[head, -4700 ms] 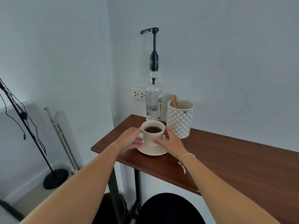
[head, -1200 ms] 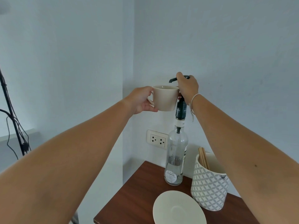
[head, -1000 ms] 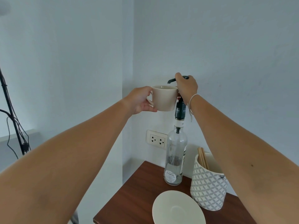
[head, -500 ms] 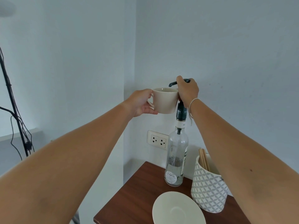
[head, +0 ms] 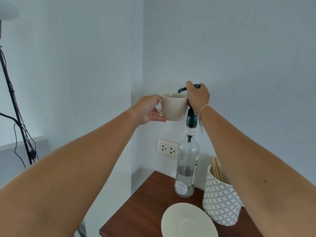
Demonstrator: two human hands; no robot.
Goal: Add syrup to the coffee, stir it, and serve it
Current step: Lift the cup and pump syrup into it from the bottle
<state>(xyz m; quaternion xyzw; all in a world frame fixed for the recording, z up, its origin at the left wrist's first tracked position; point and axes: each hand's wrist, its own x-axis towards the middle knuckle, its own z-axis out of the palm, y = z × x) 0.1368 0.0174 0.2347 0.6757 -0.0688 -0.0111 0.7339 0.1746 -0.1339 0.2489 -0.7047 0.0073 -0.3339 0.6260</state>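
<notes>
Both hands are closed: left hand [head: 148, 109] grips the cup [head: 174, 106], right hand [head: 198, 95] the pump [head: 181, 89]; saucer [head: 189, 221] on bench [head: 145, 209].

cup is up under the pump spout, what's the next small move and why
Probably lower the cup back toward the saucer. The right hand has the pump head pressed low against the bottle collar, spout over the rim, so a dose looks delivered, though no syrup is visible. The left hand holds the handle.
</notes>
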